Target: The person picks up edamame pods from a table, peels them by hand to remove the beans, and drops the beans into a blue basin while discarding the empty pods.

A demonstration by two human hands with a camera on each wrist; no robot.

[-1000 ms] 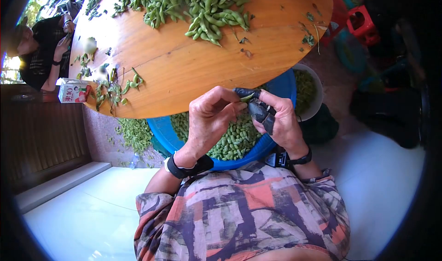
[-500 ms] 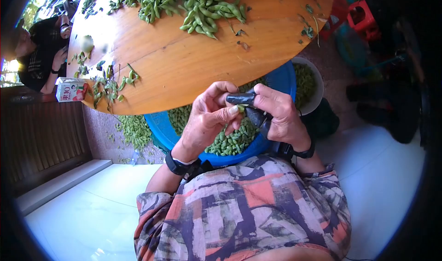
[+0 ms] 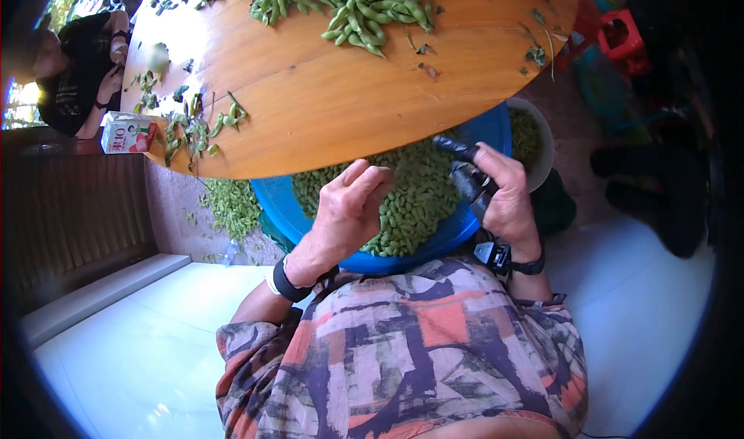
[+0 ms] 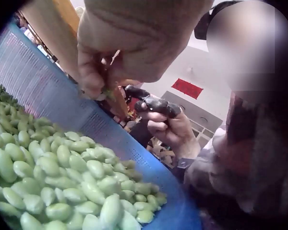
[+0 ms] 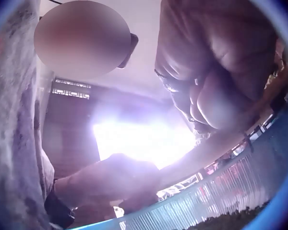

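Note:
My left hand (image 3: 345,214) is held over the left part of a blue basket (image 3: 271,214), its fingers curled in. In the left wrist view, a bit of green bean pod (image 4: 107,92) shows between its thumb and fingertips, mostly hidden by them. My right hand (image 3: 504,199) is over the basket's right side, apart from the left. Black wrapping (image 3: 470,187) covers its thumb and a finger, which stand spread with nothing between them. Shelled green beans (image 3: 415,199) fill much of the basket below both hands.
A wooden table (image 3: 325,106) overhangs the basket's far side, bearing a heap of bean pods (image 3: 372,13) and a drink carton (image 3: 124,135). A white bowl (image 3: 547,148) stands at the right. Green pieces (image 3: 232,206) lie on the floor. Another person (image 3: 81,71) sits at far left.
My hands were together working on a pod; they have since parted, the left curling in and the right moving rightward with its wrapped fingers spread.

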